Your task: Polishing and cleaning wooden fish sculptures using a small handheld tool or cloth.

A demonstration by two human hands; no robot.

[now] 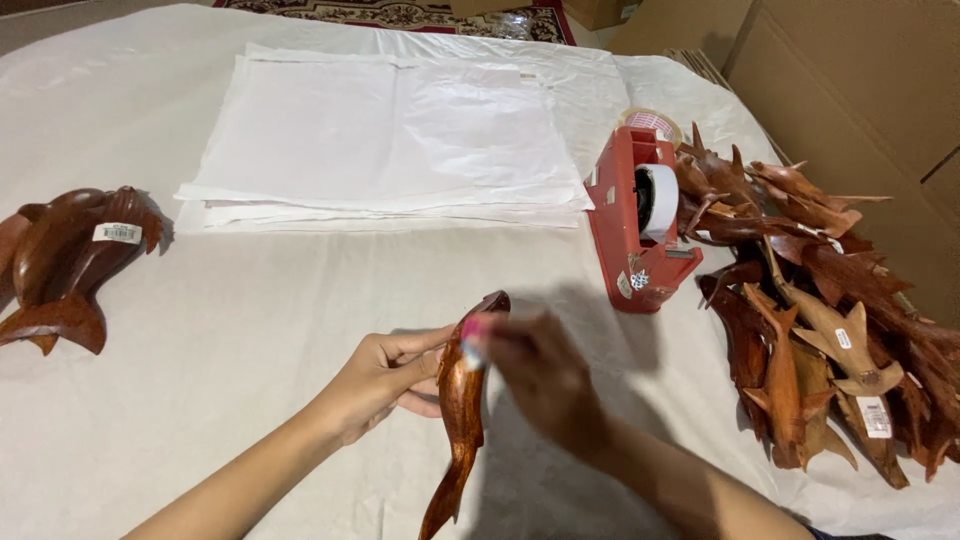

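A small carved wooden dolphin of reddish-brown wood is held upright-tilted over the cloth, tail toward me. My left hand grips its body from the left. My right hand, blurred by motion, is at the dolphin's upper side; a small pink-and-white piece sits at its fingertips against the wood, and I cannot tell whether the fingers grip it.
A red tape dispenser stands right of centre. A heap of several wooden dolphins lies at the right. Larger wooden dolphins rest at the left edge. A stack of white paper sheets lies at the back. Cardboard boxes stand behind.
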